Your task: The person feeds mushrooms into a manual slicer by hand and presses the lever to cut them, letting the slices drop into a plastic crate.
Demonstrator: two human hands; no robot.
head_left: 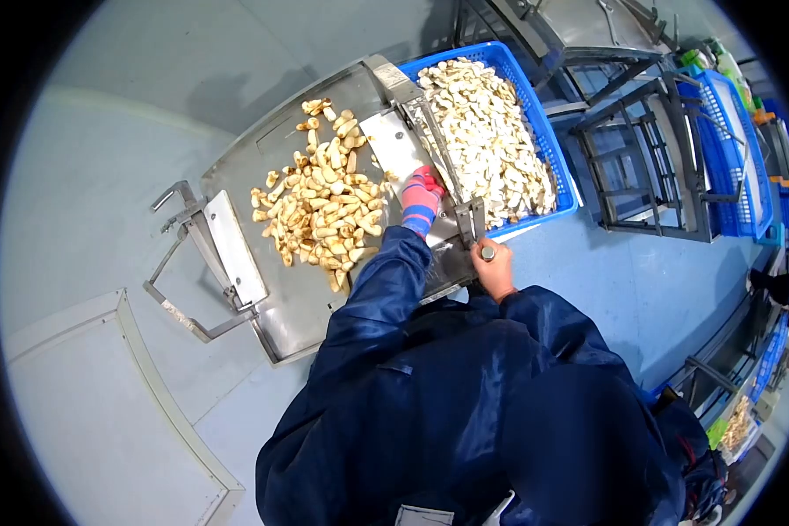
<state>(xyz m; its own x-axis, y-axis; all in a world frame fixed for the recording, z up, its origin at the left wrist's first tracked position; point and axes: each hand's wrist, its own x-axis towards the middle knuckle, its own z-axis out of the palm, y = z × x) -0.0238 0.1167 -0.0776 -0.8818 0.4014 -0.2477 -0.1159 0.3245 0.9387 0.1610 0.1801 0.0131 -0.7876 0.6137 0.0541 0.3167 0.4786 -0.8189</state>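
My left hand (422, 200), in a pink and blue striped glove, is closed at the white cutting board (396, 145), close beside the blade. What its fingers hold, if anything, is hidden. My bare right hand (498, 271) is wrapped round the handle (487, 253) of the hinged lever cutter (433, 156). Whole mushrooms (324, 197), thick-stemmed with brownish caps, lie piled on the metal table (291, 329) left of my gloved hand. Just past the blade, on the right, a blue crate (564, 182) is filled with pale mushroom slices (486, 131).
A second cutter (215, 263) with a white board is fixed on the table's left edge. Metal frames (644, 162) and stacked blue baskets (735, 149) stand at the right. A white panel (118, 421) is at lower left.
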